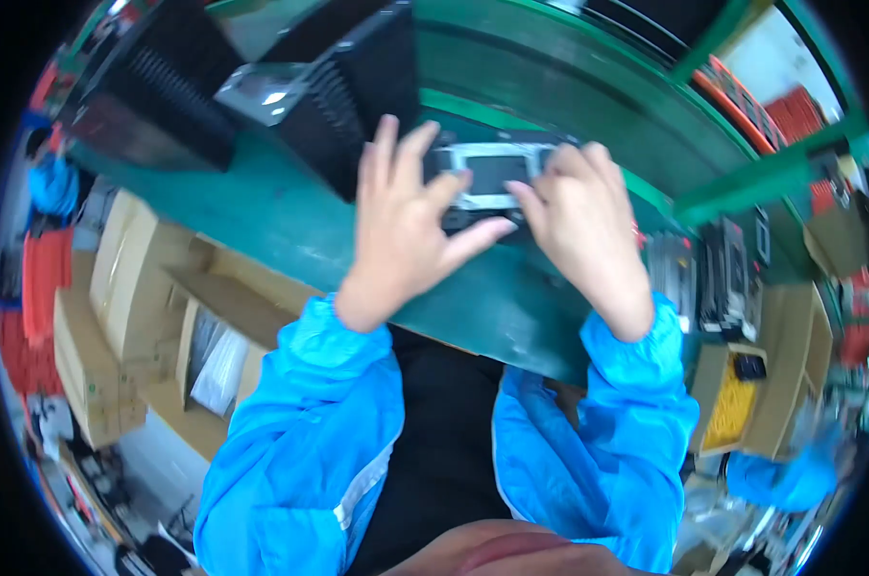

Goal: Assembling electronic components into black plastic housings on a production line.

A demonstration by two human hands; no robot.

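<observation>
A black device with a pale silver frame (484,202) around a dark rectangular screen lies on the green worktop (492,331) in front of me. My left hand (396,226) is open at its left side, fingers spread. Its index fingertip meets the left edge of the frame, and the thumb stretches out below. On the right, my right hand (583,216) has its fingers bent over the device's right end and its thumb on the lower right of the frame. Both hands are slightly blurred, and the right fingers partly hide that end.
Two tall black cases (161,86) stand at the back left, with a clear plastic piece (269,94) by them. Several dark units (727,274) are stacked on the right. Cardboard boxes (118,278) flank the bench; a yellow-filled box (729,408) sits lower right.
</observation>
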